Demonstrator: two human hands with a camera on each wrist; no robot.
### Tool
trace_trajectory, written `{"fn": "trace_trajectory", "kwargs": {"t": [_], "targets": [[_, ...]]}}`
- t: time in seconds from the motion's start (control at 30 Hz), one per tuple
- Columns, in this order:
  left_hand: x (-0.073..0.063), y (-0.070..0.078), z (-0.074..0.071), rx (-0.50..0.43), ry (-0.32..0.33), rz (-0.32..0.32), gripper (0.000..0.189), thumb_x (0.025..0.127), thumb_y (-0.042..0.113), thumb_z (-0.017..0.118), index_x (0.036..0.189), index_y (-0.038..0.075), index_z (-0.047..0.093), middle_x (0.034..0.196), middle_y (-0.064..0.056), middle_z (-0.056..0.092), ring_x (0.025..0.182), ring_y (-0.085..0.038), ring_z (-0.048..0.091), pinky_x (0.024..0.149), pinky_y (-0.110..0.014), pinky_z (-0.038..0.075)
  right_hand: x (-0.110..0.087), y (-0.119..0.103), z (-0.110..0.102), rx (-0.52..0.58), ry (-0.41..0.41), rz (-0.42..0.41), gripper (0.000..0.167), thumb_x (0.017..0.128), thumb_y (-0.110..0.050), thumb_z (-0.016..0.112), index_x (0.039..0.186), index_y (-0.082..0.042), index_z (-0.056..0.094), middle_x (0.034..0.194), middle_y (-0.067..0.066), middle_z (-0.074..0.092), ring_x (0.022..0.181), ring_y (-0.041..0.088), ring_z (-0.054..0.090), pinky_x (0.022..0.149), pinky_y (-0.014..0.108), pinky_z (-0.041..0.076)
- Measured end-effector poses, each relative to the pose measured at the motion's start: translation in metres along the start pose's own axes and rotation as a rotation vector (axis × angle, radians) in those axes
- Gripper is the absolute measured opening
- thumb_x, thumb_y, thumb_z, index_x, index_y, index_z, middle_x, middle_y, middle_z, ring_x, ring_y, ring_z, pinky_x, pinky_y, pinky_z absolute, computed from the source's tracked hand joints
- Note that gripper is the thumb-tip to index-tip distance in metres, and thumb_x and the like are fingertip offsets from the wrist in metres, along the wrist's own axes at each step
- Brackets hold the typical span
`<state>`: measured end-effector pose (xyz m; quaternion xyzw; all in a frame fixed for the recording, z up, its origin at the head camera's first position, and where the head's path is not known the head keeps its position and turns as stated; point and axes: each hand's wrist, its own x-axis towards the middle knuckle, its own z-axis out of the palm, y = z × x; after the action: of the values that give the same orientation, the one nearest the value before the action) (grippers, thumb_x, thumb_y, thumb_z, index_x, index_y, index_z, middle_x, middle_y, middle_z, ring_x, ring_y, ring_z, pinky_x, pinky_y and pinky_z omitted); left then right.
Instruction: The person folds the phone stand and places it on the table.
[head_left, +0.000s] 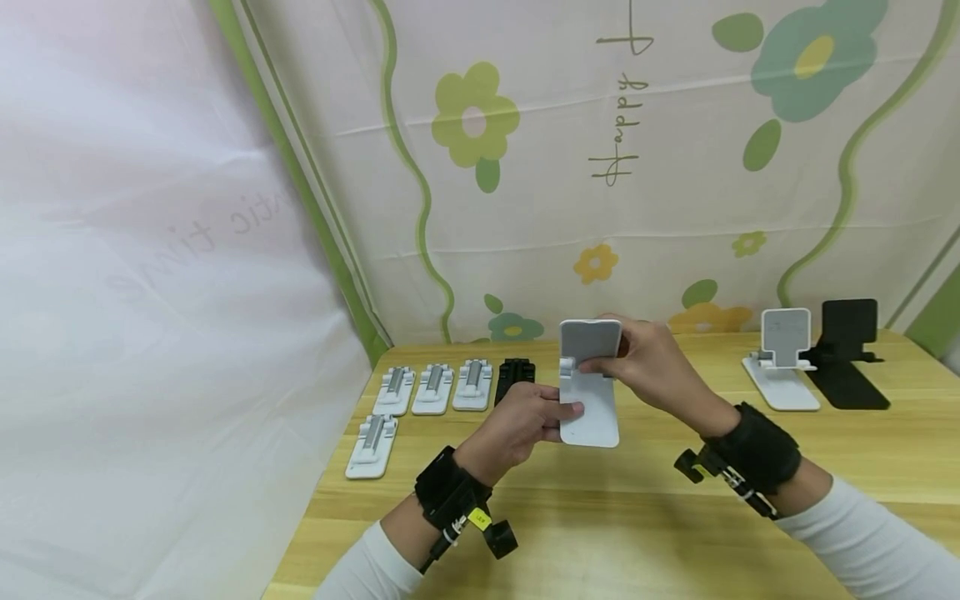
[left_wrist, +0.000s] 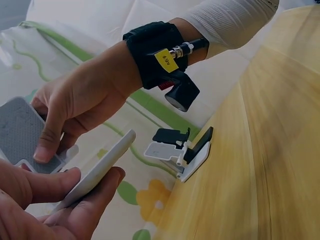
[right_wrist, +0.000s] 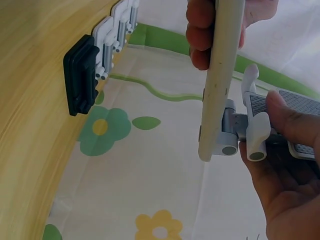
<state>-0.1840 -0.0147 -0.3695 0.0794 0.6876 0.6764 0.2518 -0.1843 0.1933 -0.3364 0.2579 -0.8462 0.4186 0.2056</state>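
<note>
Both hands hold a white phone stand (head_left: 590,423) above the table, its grey-padded top plate (head_left: 588,339) swung away from the base. With thumb and fingers my left hand (head_left: 517,423) pinches the base by its left edge. My right hand (head_left: 660,367) grips the padded plate from the right, thumb on its front. Seen from the right wrist, the hinge (right_wrist: 231,125) between base and plate is unfolded, and the plate sticks out from the base. In the left wrist view the base (left_wrist: 102,167) appears edge-on between thumb and fingers.
Several folded white phone stands (head_left: 472,386) lie at the table's left, beside a folded black one (head_left: 514,372) partly behind the left hand. An unfolded white stand (head_left: 783,387) and an unfolded black stand (head_left: 849,385) stand at the back right. A printed curtain (head_left: 525,208) hangs behind the table.
</note>
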Motion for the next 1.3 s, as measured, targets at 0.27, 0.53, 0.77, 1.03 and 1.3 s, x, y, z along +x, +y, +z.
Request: {"fn": "trace_trajectory", "kwargs": {"t": [0.27, 0.53, 0.77, 1.03, 1.3], "targets": [[-0.001, 0.001, 0.002, 0.003, -0.014, 0.001, 0.024, 0.096, 0.007, 0.071, 0.116, -0.006, 0.073, 0.112, -0.022, 0.076, 0.103, -0.033, 0.075, 0.084, -0.039, 0.063, -0.002, 0.006, 0.002, -0.013, 0.052, -0.027, 0.037, 0.08, -0.003, 0.086, 0.114, -0.011, 0.074, 0.102, 0.006, 0.078, 0.088, 0.02, 0.075, 0.069, 0.024, 0.059], [-0.001, -0.003, 0.003, 0.003, 0.006, 0.001, 0.024, 0.096, 0.007, 0.071, 0.116, -0.006, 0.073, 0.111, -0.019, 0.076, 0.101, -0.03, 0.076, 0.084, -0.039, 0.063, -0.001, 0.006, 0.003, -0.048, 0.028, -0.048, 0.039, 0.079, -0.004, 0.087, 0.115, -0.013, 0.073, 0.103, 0.005, 0.078, 0.088, 0.018, 0.075, 0.07, 0.027, 0.06], [0.0, -0.008, -0.002, 0.002, 0.052, 0.003, 0.026, 0.096, 0.007, 0.071, 0.118, -0.006, 0.072, 0.112, -0.019, 0.076, 0.103, -0.03, 0.076, 0.084, -0.04, 0.063, 0.007, -0.012, -0.009, -0.212, 0.13, -0.243, 0.051, 0.077, -0.001, 0.087, 0.124, -0.007, 0.068, 0.115, 0.008, 0.069, 0.105, 0.023, 0.066, 0.088, 0.025, 0.053], [0.002, -0.009, -0.008, 0.005, 0.058, 0.018, 0.026, 0.096, 0.007, 0.071, 0.118, -0.006, 0.072, 0.114, -0.019, 0.076, 0.103, -0.03, 0.076, 0.083, -0.038, 0.063, 0.015, -0.027, -0.009, -0.358, 0.12, -0.367, 0.03, 0.076, 0.006, 0.086, 0.101, -0.007, 0.078, 0.096, 0.004, 0.068, 0.091, 0.018, 0.062, 0.073, 0.032, 0.056], [0.001, -0.009, -0.011, -0.023, 0.065, 0.009, 0.026, 0.097, 0.006, 0.069, 0.119, -0.008, 0.071, 0.115, -0.02, 0.075, 0.105, -0.031, 0.075, 0.085, -0.038, 0.063, 0.009, -0.027, 0.001, -0.336, 0.195, -0.385, 0.026, 0.069, 0.01, 0.088, 0.09, -0.005, 0.08, 0.079, 0.002, 0.063, 0.072, 0.011, 0.056, 0.064, 0.015, 0.041]]}}
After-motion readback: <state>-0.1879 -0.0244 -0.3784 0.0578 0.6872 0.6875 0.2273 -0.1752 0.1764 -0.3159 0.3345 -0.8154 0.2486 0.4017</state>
